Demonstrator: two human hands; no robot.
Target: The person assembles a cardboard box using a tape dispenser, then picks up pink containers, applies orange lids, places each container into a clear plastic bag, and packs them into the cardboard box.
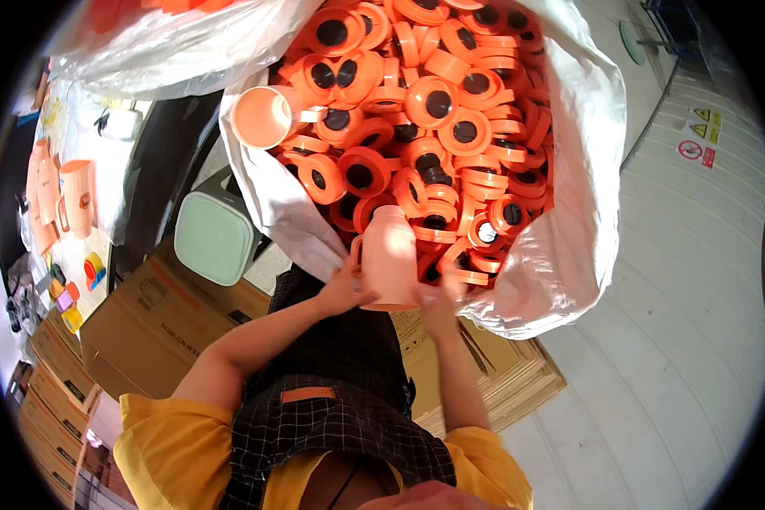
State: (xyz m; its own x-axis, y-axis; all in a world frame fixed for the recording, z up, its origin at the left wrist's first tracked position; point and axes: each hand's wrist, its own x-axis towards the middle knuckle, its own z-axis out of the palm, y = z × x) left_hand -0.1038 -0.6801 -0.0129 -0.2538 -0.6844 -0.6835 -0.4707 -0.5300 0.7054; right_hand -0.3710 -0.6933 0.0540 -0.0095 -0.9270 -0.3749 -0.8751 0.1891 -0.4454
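Note:
A peach plastic jug with a side handle is held in front of my waist, over the near rim of a white sack. My left hand is closed around its lower left side, below the handle. On the other side, my right hand is close to the base of the jug; its fingers are smeared by motion, so their grip is unclear. Orange ring-shaped lids with black round centres fill the sack. Among them, at the left rim, lies a peach mug with its mouth showing.
Another plastic bag with orange pieces stands at the far left. A pale green stool and a cardboard box are to my left. Flattened cardboard lies under the sack. More peach jugs stand on a side table.

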